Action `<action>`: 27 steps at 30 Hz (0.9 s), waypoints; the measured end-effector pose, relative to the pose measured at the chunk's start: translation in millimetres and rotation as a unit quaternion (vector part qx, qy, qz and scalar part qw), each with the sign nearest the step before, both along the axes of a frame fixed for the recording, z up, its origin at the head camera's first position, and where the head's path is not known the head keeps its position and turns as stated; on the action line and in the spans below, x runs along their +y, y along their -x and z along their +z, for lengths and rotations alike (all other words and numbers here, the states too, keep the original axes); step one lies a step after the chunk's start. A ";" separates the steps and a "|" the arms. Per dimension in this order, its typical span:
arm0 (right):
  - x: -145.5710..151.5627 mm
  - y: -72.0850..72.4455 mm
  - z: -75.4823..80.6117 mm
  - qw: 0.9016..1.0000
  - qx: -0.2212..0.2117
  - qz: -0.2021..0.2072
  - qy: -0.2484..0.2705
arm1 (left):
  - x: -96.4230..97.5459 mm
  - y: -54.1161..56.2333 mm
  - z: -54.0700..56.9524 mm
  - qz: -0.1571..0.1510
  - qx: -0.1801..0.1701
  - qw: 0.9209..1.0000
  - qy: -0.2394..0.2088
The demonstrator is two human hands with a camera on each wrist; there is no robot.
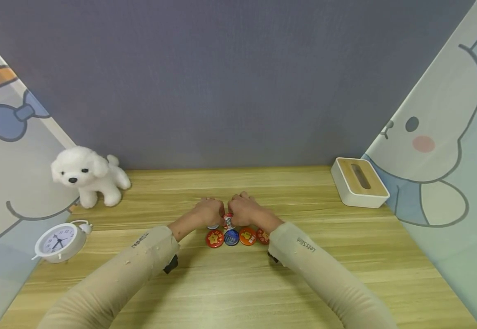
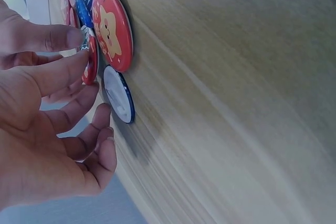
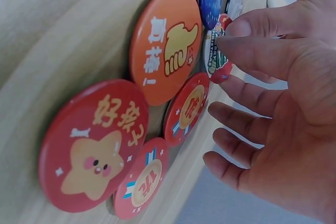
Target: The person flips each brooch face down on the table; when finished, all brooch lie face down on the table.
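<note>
A small round badge [image 1: 228,221] with a red, white and green print stands tilted on edge between both hands. My left hand [image 1: 209,211] pinches its left side with thumb and fingertips; my right hand [image 1: 242,209] pinches its right side. In the head view the fingers partly cover it. Close in front lie a red star badge [image 1: 214,238], a blue badge [image 1: 231,237], an orange thumbs-up badge [image 1: 247,236] and another red star badge [image 1: 263,236]. A badge with its pale back up [image 2: 118,94] sits beside my left fingers. Two red medal-print badges [image 3: 187,109] lie near my right fingers.
All of this is on a wood-grain table [image 1: 222,283]. At the left stand a white plush dog [image 1: 86,176] and a white alarm clock [image 1: 60,242]. A white tissue box with a wooden lid [image 1: 359,182] sits at the back right. A grey panel [image 1: 222,91] rises behind.
</note>
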State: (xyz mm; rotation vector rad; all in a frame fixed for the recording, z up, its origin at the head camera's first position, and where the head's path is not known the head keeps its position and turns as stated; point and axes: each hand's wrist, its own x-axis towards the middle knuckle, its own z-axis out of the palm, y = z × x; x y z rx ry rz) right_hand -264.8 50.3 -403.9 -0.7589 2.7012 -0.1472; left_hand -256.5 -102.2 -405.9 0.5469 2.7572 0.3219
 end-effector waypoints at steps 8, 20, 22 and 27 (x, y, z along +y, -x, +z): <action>1.2 0.5 2.9 1.000 0.011 -0.013 0.019 | 0.0 1.2 3.4 -0.001 -0.010 1.000 -0.009; 6.0 -1.4 2.6 0.999 0.029 -0.013 0.035 | -1.2 -1.1 5.4 0.004 0.005 0.999 -0.039; 7.7 -2.1 2.7 0.998 0.033 -0.017 0.047 | -1.5 -1.8 6.5 0.009 0.005 0.999 -0.043; 11.3 -5.6 3.6 0.996 0.035 -0.018 0.082 | -3.1 -1.1 7.3 0.029 0.007 0.998 -0.050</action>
